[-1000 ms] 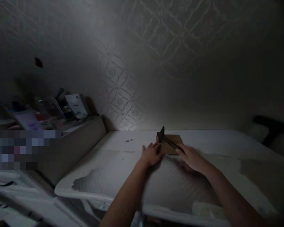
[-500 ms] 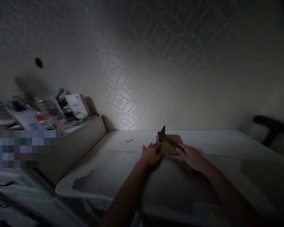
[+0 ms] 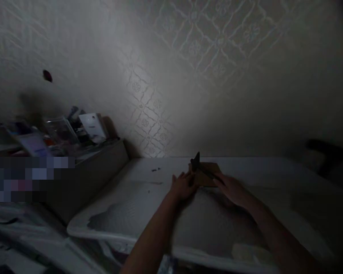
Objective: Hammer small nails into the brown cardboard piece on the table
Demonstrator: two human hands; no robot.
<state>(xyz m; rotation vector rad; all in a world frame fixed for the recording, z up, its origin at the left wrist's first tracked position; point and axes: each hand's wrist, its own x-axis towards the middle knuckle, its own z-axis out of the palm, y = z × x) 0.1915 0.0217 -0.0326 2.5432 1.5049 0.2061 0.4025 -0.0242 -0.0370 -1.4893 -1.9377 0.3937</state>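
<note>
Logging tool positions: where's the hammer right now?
Head view, right of centre: the hammer is in the right hand, its head over the brown board's left part, beside the left hand.

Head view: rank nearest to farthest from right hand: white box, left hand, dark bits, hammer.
1. Hammer, in the right hand's grip.
2. Left hand, at the board's left edge.
3. Dark bits, on the table, farther left.
4. White box, atop the left cabinet.
</note>
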